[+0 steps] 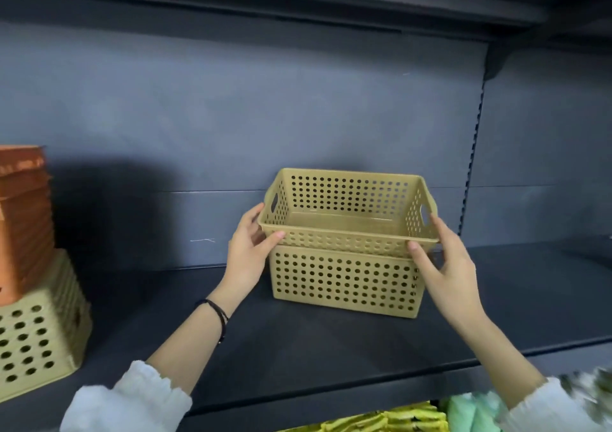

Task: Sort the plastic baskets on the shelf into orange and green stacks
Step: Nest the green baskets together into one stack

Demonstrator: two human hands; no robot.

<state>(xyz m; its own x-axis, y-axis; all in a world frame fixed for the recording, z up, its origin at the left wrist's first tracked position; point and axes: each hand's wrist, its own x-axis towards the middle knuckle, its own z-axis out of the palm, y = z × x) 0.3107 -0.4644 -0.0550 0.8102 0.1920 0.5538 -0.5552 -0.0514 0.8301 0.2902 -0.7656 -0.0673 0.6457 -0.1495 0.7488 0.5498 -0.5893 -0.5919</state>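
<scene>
An olive-green perforated basket point(347, 233) sits partly nested in a second green basket point(344, 282) on the dark shelf point(298, 339). My left hand point(248, 253) grips the upper basket's left rim, thumb on the front edge. My right hand point(443, 259) holds its right rim near the handle hole. At the far left, a stack of orange baskets point(23, 219) rests on an upside-down green basket point(36, 335).
The shelf's dark back panel point(231, 127) stands behind the baskets, and an upper shelf point(298, 1) hangs overhead. A slotted upright point(473, 153) runs down the right side. Yellow and green packaged goods point(414, 421) lie on the shelf below.
</scene>
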